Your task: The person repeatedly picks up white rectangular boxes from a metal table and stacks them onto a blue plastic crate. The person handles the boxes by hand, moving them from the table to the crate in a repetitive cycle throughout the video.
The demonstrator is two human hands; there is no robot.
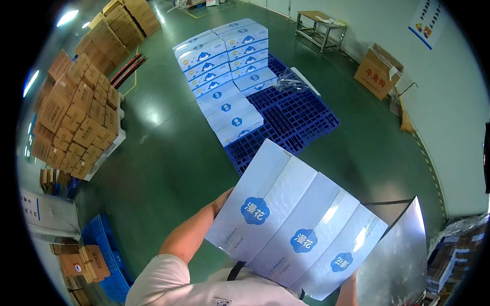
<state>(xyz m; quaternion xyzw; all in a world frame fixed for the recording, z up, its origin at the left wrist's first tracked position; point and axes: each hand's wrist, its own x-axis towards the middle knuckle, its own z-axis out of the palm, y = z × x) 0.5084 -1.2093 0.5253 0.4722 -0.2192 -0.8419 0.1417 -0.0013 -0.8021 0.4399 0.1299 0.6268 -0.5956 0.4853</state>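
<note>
I carry a row of white and light-blue cartons [286, 178] pressed side by side, with blue flower-shaped badges on top, held tilted against the front of my body. My left hand [222, 200] grips their left side, its fingertips hidden by the carton edge. At the lower right, my right hand [349, 283] holds the opposite side and is mostly covered by the load. Ahead stands a blue plastic pallet [301, 115]. Matching cartons [224, 61] are stacked on it, higher at the back and lower toward its near left.
Clear plastic wrap [291, 80] lies on the pallet's right side. Brown boxes [76, 112] are piled on a pallet at left, and a blue pallet [104, 255] leans nearby. A metal surface [398, 255] is close on my right. By the right wall are a brown box [377, 71] and a small table [320, 28].
</note>
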